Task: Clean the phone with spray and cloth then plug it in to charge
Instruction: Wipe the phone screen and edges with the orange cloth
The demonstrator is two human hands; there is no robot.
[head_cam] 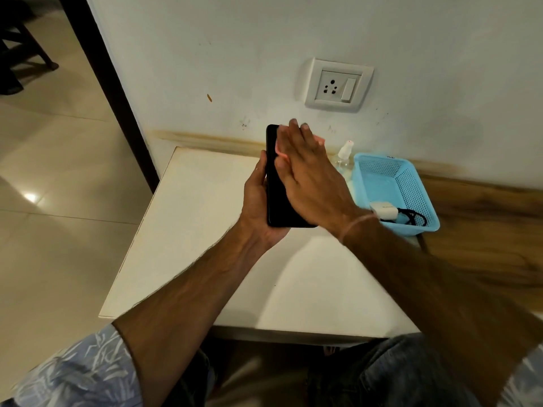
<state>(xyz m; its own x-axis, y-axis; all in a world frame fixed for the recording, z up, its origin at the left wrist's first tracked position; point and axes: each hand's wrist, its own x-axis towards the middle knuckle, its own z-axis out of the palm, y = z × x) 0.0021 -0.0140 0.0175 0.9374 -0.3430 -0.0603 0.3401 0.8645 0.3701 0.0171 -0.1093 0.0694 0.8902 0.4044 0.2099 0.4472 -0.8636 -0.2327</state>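
The black phone (272,183) is held upright above the table (202,218), its lower end gripped in the left hand (257,201), thumb curled along its left edge. The right hand (308,177) lies flat on its face, fingers straight and close together, pressing a pink cloth (319,140) (only slivers show). That hand hides most of the screen, and the left fingers behind the phone are unseen.

Cloth (319,140) — mostly hidden under right hand (308,174)

basket (411,183) on table (205,230) (right side), charger (383,211) in it, spray bottle (343,157) beside, socket (338,85) above
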